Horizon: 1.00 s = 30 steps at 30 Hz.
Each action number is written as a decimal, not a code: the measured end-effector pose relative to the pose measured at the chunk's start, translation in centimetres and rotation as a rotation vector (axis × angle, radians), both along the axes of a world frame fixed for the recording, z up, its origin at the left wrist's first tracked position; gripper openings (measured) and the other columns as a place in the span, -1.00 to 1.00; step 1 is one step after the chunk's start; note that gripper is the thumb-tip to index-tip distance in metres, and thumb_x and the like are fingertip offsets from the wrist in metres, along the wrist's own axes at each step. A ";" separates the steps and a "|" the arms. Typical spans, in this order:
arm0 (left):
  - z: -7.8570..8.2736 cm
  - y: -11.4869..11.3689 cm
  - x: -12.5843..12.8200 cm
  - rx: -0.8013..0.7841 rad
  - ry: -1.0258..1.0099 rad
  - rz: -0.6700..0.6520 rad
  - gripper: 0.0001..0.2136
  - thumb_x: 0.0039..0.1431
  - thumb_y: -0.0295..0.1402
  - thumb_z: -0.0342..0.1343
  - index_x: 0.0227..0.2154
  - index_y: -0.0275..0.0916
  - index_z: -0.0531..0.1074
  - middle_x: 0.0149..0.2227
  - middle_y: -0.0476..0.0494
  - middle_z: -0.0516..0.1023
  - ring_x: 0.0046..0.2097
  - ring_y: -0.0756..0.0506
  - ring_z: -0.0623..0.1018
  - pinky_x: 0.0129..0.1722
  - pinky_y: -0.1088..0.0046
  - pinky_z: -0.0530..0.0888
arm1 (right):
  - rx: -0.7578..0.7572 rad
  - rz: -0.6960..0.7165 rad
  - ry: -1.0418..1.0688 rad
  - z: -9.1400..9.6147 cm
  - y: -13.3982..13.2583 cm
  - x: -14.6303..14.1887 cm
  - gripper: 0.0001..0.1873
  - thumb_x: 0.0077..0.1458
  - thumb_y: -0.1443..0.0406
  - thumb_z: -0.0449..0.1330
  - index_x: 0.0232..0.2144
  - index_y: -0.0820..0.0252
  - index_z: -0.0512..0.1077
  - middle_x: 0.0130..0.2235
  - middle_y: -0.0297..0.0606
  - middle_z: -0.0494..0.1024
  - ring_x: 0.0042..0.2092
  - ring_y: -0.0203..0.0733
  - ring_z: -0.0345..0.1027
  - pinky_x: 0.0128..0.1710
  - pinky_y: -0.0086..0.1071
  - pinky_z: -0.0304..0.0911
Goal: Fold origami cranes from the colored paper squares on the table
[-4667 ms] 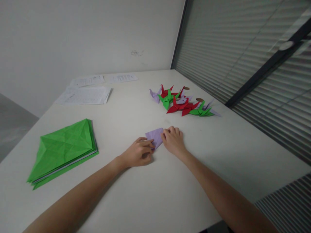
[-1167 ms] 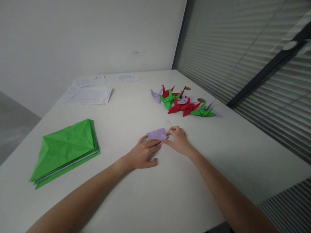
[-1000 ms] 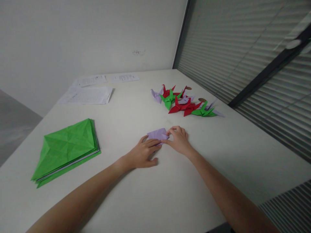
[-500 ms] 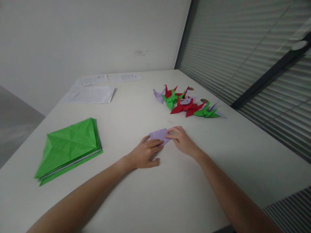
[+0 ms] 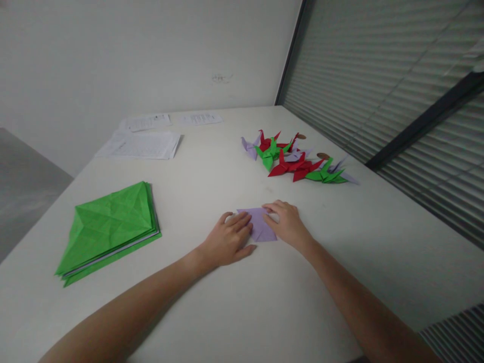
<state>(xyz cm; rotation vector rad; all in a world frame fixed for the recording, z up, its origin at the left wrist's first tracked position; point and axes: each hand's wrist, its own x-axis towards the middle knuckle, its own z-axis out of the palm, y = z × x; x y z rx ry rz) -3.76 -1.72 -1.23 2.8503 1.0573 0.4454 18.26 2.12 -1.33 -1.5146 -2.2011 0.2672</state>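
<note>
A small folded sheet of purple origami paper point(image 5: 261, 229) lies on the white table between my hands. My left hand point(image 5: 230, 239) rests on the paper's left part, its fingers stretched out and the thumb apart. At the upper right edge, my right hand point(image 5: 287, 222) pinches the paper between thumb and forefinger. The curled fingers hide that corner.
Left of my arms lies a stack of creased green paper point(image 5: 113, 217). Several folded paper cranes point(image 5: 291, 159) in red, green and purple sit at the back right, near the window blinds point(image 5: 378, 85). Printed sheets point(image 5: 147, 144) lie at the back left.
The purple paper has been turned and now shows a wider face with its lower edge toward me. Both hands have shifted slightly, and the view has moved a little.
</note>
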 end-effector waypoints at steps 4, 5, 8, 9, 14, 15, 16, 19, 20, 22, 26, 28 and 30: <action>-0.3 0.2 -0.2 -0.054 -0.023 -0.008 -0.57 0.28 -0.08 -0.04 0.05 -0.28 0.33 0.26 -0.39 0.26 0.29 -0.28 0.26 0.20 0.02 0.20 | -0.036 -0.187 -0.074 -1.1 0.3 0.3 -0.69 0.07 0.16 0.27 -0.13 0.12 0.51 -0.14 -0.14 0.50 -0.06 0.02 0.37 -0.08 -0.16 0.18; -0.4 0.2 -0.2 -0.062 -0.029 -0.005 -0.58 0.28 -0.08 -0.03 0.04 -0.28 0.33 0.27 -0.40 0.25 0.29 -0.28 0.26 0.20 0.02 0.20 | -0.038 -0.187 -0.068 -1.3 0.3 0.3 -0.72 0.06 0.16 0.28 -0.16 0.10 0.51 -0.14 -0.16 0.49 -0.06 0.01 0.36 -0.07 -0.17 0.17; -0.4 0.3 -0.2 -0.075 -0.051 -0.002 -0.59 0.26 -0.09 -0.01 0.03 -0.26 0.33 0.26 -0.41 0.26 0.29 -0.30 0.26 0.21 -0.01 0.19 | -0.025 -0.171 -0.028 -1.3 0.2 0.1 -0.81 0.03 0.21 0.29 -0.26 0.09 0.48 -0.18 -0.21 0.49 -0.09 -0.03 0.36 -0.10 -0.20 0.16; -0.4 0.3 -0.2 -0.076 -0.058 -0.005 -0.60 0.26 -0.10 0.00 0.03 -0.26 0.33 0.26 -0.41 0.26 0.28 -0.30 0.26 0.21 -0.01 0.19 | -0.022 -0.163 -0.007 -1.3 0.1 0.0 -0.83 0.03 0.23 0.29 -0.29 0.10 0.46 -0.19 -0.23 0.49 -0.11 -0.04 0.36 -0.12 -0.21 0.16; -0.4 0.3 -0.2 -0.090 -0.062 -0.009 -0.60 0.26 -0.11 0.01 0.04 -0.27 0.33 0.27 -0.39 0.25 0.29 -0.29 0.25 0.22 -0.01 0.18 | -0.061 -0.091 0.187 -1.4 0.2 -0.4 -0.84 -0.01 0.36 0.26 -0.32 0.13 0.39 -0.30 -0.32 0.50 -0.23 -0.15 0.36 -0.16 -0.28 0.20; -0.4 0.3 -0.2 -0.091 -0.063 -0.007 -0.60 0.26 -0.10 0.01 0.03 -0.27 0.34 0.27 -0.39 0.25 0.29 -0.29 0.24 0.22 -0.01 0.19 | -0.074 -0.084 0.229 -1.5 0.3 -0.5 -0.81 -0.01 0.38 0.24 -0.28 0.13 0.39 -0.32 -0.33 0.49 -0.25 -0.16 0.37 -0.17 -0.29 0.21; -0.4 0.3 -0.2 -0.089 -0.068 -0.002 -0.59 0.25 -0.10 0.02 0.03 -0.26 0.35 0.26 -0.39 0.25 0.29 -0.30 0.24 0.22 0.00 0.19 | -0.084 -0.083 0.264 -1.5 0.3 -0.6 -0.75 -0.01 0.40 0.23 -0.22 0.14 0.40 -0.34 -0.34 0.50 -0.26 -0.18 0.37 -0.17 -0.30 0.23; -0.6 0.3 -0.3 -0.067 -0.097 0.026 -0.59 0.22 -0.06 0.05 0.00 -0.23 0.38 0.25 -0.41 0.25 0.28 -0.33 0.25 0.21 0.00 0.20 | -0.073 -0.094 0.283 -1.7 0.3 -0.8 -0.66 0.00 0.41 0.23 -0.12 0.16 0.44 -0.34 -0.32 0.53 -0.26 -0.18 0.39 -0.15 -0.28 0.24; -0.6 0.3 -0.3 -0.062 -0.103 0.034 -0.58 0.22 -0.04 0.05 -0.01 -0.22 0.39 0.24 -0.42 0.25 0.26 -0.33 0.27 0.21 -0.01 0.20 | -0.061 -0.093 0.259 -1.8 0.3 -0.9 -0.71 0.00 0.40 0.23 -0.16 0.17 0.47 -0.34 -0.30 0.53 -0.26 -0.16 0.39 -0.15 -0.27 0.24; -0.7 0.4 -0.3 -0.060 -0.105 0.037 -0.58 0.22 -0.03 0.04 0.00 -0.20 0.39 0.23 -0.41 0.26 0.25 -0.32 0.30 0.21 -0.03 0.20 | -0.038 -0.088 0.197 -1.8 0.4 -1.0 -0.86 0.03 0.37 0.23 -0.29 0.16 0.51 -0.34 -0.28 0.54 -0.26 -0.15 0.38 -0.16 -0.27 0.24; -0.7 0.4 -0.3 -0.065 -0.111 0.051 -0.51 0.22 -0.03 0.03 0.09 -0.25 0.31 0.23 -0.41 0.29 0.26 -0.30 0.29 0.22 -0.02 0.19 | 0.000 -0.019 0.185 -1.6 0.5 -1.0 -0.89 0.07 0.39 0.19 -0.38 0.15 0.53 -0.35 -0.26 0.52 -0.25 -0.17 0.39 -0.17 -0.29 0.28; -0.7 0.4 -0.2 -0.066 -0.112 0.064 -0.48 0.23 -0.03 0.02 0.11 -0.30 0.29 0.23 -0.42 0.30 0.26 -0.29 0.29 0.23 -0.02 0.19 | 0.002 0.074 0.235 -1.5 0.5 -1.0 -0.83 0.08 0.44 0.16 -0.36 0.16 0.54 -0.32 -0.26 0.51 -0.23 -0.19 0.40 -0.16 -0.32 0.31; -0.6 0.4 -0.2 -0.068 -0.105 0.070 -0.48 0.24 -0.04 0.01 0.11 -0.32 0.29 0.23 -0.42 0.30 0.26 -0.29 0.29 0.24 -0.01 0.19 | 0.010 0.164 0.251 -1.5 0.5 -0.8 -0.76 0.07 0.49 0.13 -0.33 0.16 0.55 -0.29 -0.25 0.50 -0.22 -0.21 0.41 -0.16 -0.34 0.34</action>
